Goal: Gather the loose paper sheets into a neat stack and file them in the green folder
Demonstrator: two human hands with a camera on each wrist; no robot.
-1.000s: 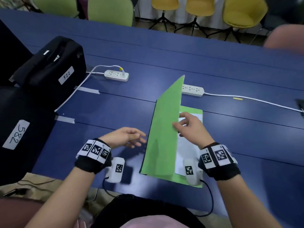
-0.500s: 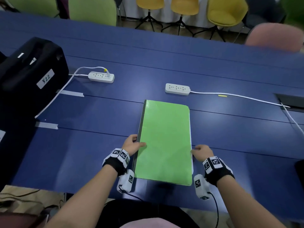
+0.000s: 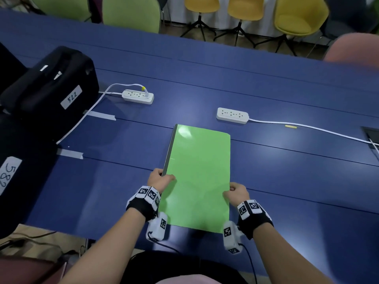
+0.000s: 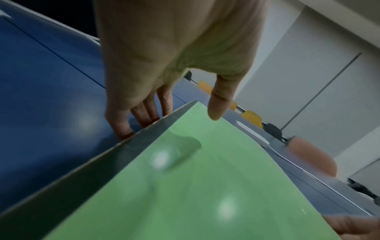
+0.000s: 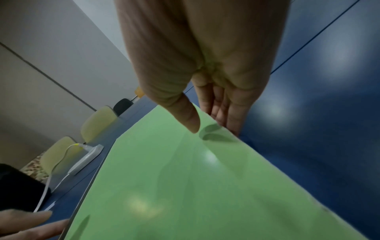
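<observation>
The green folder [image 3: 198,177] lies closed, lengthwise, on the blue table [image 3: 287,181] in front of me, its grey spine on the left. No paper sheets show outside it. My left hand [image 3: 161,179] grips the spine edge near the front, with fingers [image 4: 131,123] below and the thumb over the cover [image 4: 205,186]. My right hand [image 3: 235,191] holds the opposite long edge the same way, its thumb over the cover [image 5: 185,186] and its fingers [image 5: 224,113] under the edge.
Two white power strips [image 3: 137,96] [image 3: 232,115] with cables lie beyond the folder. A black case [image 3: 49,93] labelled 522 stands at the left, and tape strips [image 3: 69,154] are stuck beside it. Chairs [image 3: 299,15] line the far side.
One second ago the right hand was swinging the raised cover down over white sheets. The folder is closed now, and both hands have taken hold of its side edges.
</observation>
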